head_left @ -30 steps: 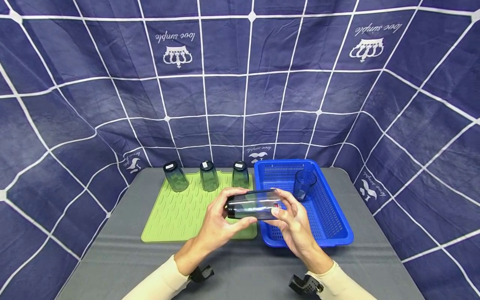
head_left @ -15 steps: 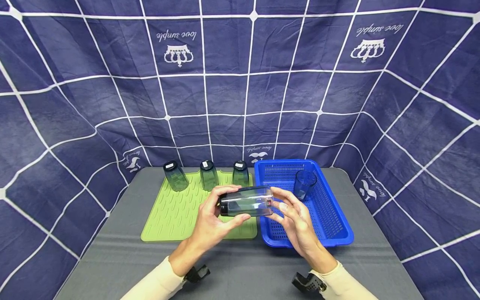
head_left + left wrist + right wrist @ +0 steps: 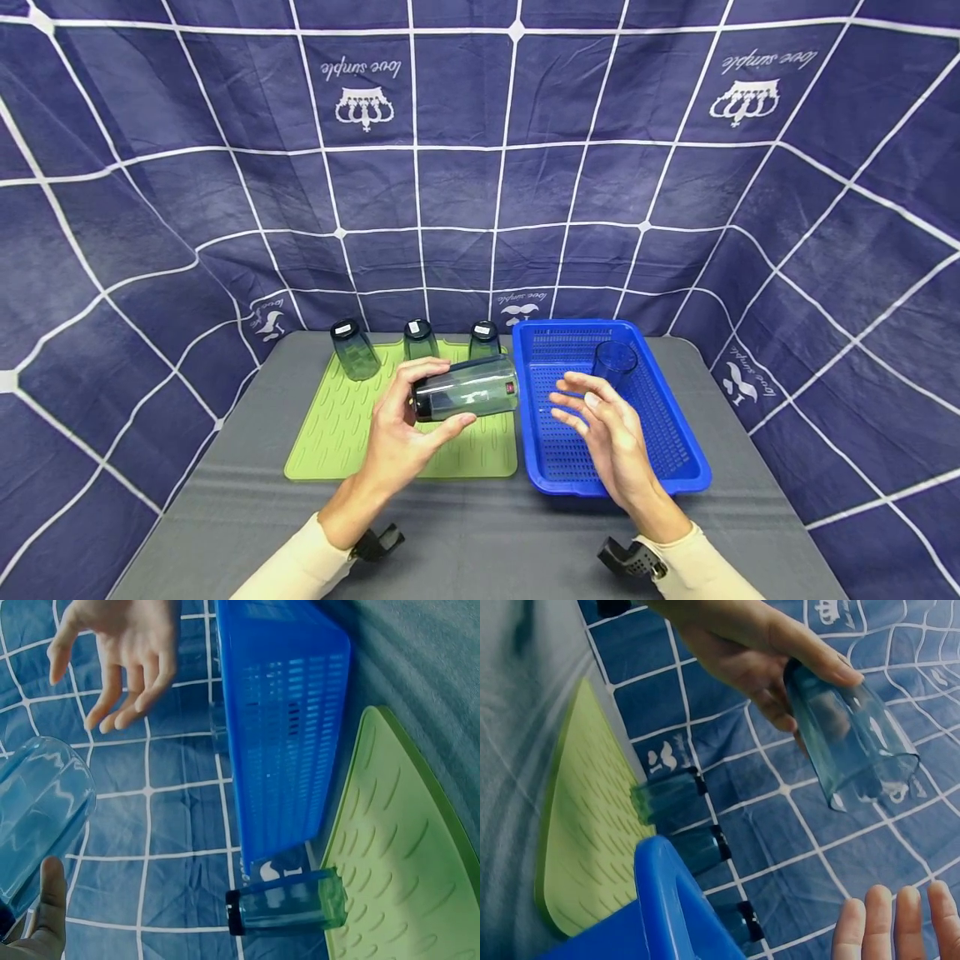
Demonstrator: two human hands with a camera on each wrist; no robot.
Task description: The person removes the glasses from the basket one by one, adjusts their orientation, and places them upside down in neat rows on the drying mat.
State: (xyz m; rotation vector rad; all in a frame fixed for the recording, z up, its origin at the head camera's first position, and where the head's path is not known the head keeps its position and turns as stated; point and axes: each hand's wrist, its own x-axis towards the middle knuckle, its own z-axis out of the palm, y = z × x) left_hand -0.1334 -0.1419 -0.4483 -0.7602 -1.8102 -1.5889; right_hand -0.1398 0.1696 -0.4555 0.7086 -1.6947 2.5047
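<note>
My left hand [image 3: 401, 425] grips a bluish-grey drinking glass [image 3: 472, 388] near its dark base. The glass lies on its side in the air over the green drying mat [image 3: 337, 442], its mouth pointing right, a small red label near the rim. In the right wrist view the same glass [image 3: 847, 735] shows its open mouth. My right hand [image 3: 615, 433] is apart from it, fingers loosely spread and holding nothing, over the blue basket [image 3: 528, 450]. Three similar glasses stand upside down along the mat's back edge: a left one [image 3: 356, 352], a middle one [image 3: 420, 340] and a right one [image 3: 485, 340].
One more glass [image 3: 615, 360] stands mouth up in the back of the basket, partly behind my right hand. A grey cloth [image 3: 465, 542] covers the table. Blue curtains [image 3: 457, 192] with white grid lines rise behind and at both sides.
My right hand has let go of the glass's mouth end and drawn away to the right. My left hand has carried the glass left, over the mat.
</note>
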